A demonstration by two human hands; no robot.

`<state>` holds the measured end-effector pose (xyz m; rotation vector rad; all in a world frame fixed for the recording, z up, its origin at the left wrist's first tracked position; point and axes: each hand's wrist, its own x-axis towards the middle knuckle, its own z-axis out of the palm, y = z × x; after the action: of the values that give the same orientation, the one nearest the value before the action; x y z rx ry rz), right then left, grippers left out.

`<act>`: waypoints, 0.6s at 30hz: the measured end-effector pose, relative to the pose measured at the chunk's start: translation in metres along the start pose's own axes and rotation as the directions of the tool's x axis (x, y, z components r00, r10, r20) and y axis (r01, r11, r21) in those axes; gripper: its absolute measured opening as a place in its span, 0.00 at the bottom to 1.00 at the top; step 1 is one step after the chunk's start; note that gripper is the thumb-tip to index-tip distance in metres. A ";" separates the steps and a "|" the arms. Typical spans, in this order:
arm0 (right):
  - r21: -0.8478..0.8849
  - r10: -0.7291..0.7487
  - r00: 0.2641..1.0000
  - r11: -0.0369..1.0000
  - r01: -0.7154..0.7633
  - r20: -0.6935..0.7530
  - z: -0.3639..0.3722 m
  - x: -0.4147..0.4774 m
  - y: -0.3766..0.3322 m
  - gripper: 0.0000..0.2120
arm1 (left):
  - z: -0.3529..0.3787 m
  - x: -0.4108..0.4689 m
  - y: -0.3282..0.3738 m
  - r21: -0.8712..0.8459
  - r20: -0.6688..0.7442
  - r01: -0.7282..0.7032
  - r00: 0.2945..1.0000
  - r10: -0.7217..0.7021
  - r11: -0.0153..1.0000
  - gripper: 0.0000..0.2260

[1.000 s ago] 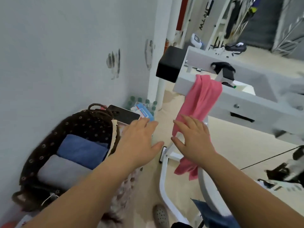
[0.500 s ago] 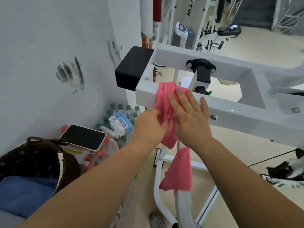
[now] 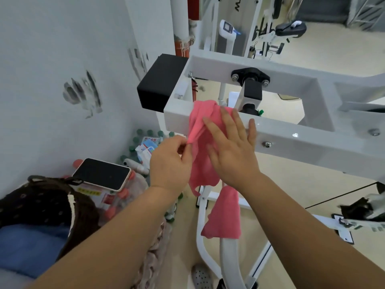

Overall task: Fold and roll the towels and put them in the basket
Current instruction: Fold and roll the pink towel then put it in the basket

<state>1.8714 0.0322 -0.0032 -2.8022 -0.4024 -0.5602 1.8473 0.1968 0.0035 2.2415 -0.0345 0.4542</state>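
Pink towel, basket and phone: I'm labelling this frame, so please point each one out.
pink towel (image 3: 223, 222), head view, lower hanging end.
basket (image 3: 41, 197), head view, dark outer wall near the handle.
phone (image 3: 102, 174), head view, middle of its dark screen.

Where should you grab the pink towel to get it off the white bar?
Probably the bunched top of the pink towel, where it folds over the white bar. Come from the near side and lift up, since both ends hang down.
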 end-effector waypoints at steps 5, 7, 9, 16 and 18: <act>0.034 -0.285 0.951 0.956 0.291 -0.119 -0.018 -0.007 -0.040 0.22 | -0.051 -0.038 -0.011 0.126 0.130 -0.228 0.969 0.212 0.965 0.06; 0.041 -0.385 0.914 0.919 0.393 -0.124 -0.019 -0.013 -0.059 0.16 | -0.075 -0.058 -0.020 0.155 0.120 -0.235 0.968 0.218 0.959 0.06; 0.025 -0.435 0.893 0.898 0.440 -0.114 -0.019 -0.021 -0.080 0.10 | -0.102 -0.079 -0.027 0.138 0.105 -0.210 0.975 0.197 0.968 0.05; 0.262 -0.479 0.875 0.837 0.480 -0.070 -0.032 -0.058 -0.173 0.05 | -0.197 -0.160 -0.046 -0.021 -0.031 -0.043 0.999 0.042 0.999 0.06; 0.375 -0.490 0.872 0.809 0.453 0.003 -0.034 -0.078 -0.202 0.08 | -0.218 -0.190 -0.052 -0.015 0.002 -0.043 0.999 0.043 0.999 0.06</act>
<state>1.7273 0.1925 0.0346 -2.3661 -1.1260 -0.3854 1.6113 0.3687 0.0310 2.2299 -0.0867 0.4731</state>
